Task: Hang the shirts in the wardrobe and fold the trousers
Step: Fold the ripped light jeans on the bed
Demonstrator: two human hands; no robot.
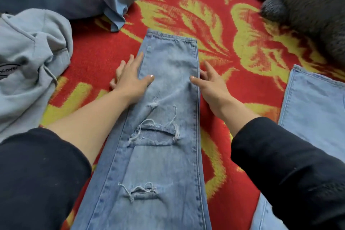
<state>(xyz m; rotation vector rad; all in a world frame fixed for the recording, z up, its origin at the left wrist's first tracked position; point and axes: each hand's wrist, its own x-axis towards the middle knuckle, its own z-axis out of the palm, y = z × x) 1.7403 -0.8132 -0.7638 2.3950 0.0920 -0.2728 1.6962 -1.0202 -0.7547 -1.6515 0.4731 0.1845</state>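
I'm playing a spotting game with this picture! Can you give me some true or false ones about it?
1. The ripped jeans lie stretched out on a red and yellow blanket. True.
2. The left hand holds a hanger. False: it rests flat on the jeans' left edge.
3. A grey plush toy sits at the top right. True.
4. The grey hoodie lies on top of the jeans. False: it lies apart, to their left.
5. The right hand touches the jeans' right edge. True.
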